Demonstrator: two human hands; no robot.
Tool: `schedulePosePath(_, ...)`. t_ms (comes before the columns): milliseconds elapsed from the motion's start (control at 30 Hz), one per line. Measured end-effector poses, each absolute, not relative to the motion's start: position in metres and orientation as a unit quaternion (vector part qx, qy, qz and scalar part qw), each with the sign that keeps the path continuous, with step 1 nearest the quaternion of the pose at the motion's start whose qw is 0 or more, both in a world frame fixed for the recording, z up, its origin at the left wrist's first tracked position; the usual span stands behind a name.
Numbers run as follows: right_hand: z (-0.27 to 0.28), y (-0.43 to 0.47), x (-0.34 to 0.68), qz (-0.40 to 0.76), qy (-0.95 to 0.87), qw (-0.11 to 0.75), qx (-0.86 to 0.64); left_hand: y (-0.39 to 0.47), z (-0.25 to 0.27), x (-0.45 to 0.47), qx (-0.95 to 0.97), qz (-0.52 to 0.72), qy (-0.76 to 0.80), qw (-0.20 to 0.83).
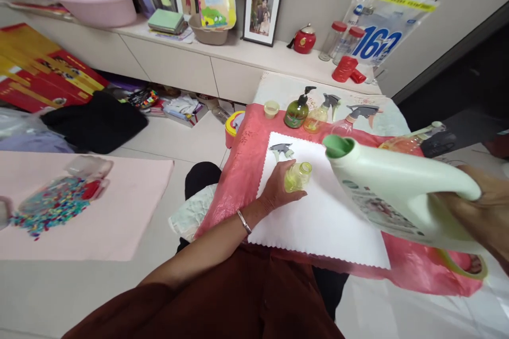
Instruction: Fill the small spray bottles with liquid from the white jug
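My left hand (pixel 275 186) is wrapped round a small yellow-tinted clear bottle (pixel 297 177), its mouth uncovered, over a white scalloped-edge mat (pixel 318 222). A grey spray-trigger head (pixel 281 149) lies on the mat just beyond that hand. At the right, my right hand (pixel 483 206) grips the handle of a large pale green jug (pixel 392 183). The jug is tilted, with its open green mouth (pixel 338 146) pointing left, above and to the right of the small bottle and apart from it. No liquid is seen leaving it.
Behind the mat stand a small cup (pixel 271 109), a green pump bottle (pixel 296 112) and several spray bottles, one amber (pixel 316 118). A tape roll (pixel 465 264) lies at the right edge. Colourful small pieces (pixel 55 206) cover part of a pink sheet (pixel 131 206) at left.
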State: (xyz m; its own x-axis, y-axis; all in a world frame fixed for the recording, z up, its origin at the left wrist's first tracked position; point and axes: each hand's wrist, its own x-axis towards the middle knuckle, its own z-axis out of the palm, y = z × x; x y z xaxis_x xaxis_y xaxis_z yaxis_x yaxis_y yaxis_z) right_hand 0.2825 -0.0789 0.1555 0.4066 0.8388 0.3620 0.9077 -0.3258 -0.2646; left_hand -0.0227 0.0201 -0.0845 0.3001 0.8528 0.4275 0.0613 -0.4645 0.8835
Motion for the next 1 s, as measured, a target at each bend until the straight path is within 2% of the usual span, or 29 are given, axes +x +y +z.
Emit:
schedulePosePath(100,0.152,-0.082,0.269,-0.049,-0.503,0.262,-0.822,0.021,-0.085,-0.023,0.686,0.48,0.337,0.432)
schedulePosePath(300,0.104,-0.073,0.267,-0.002,-0.355,0.501,-0.789,0.022,-0.082,-0.023,0.673,0.461,0.372,0.443)
schedulePosePath(400,0.078,-0.06,0.257,0.008,-0.35,0.566,-0.746,0.023,-0.084,-0.024,0.664,0.462,0.389,0.441)
schedulePosePath(667,0.02,-0.012,0.237,-0.003,-0.325,0.641,-0.695,0.023,-0.08,-0.028,0.653,0.484,0.369,0.451)
schedulePosePath(1000,-0.022,0.014,0.241,-0.003,-0.333,0.639,-0.693,0.02,-0.077,-0.026,0.577,0.535,0.374,0.491)
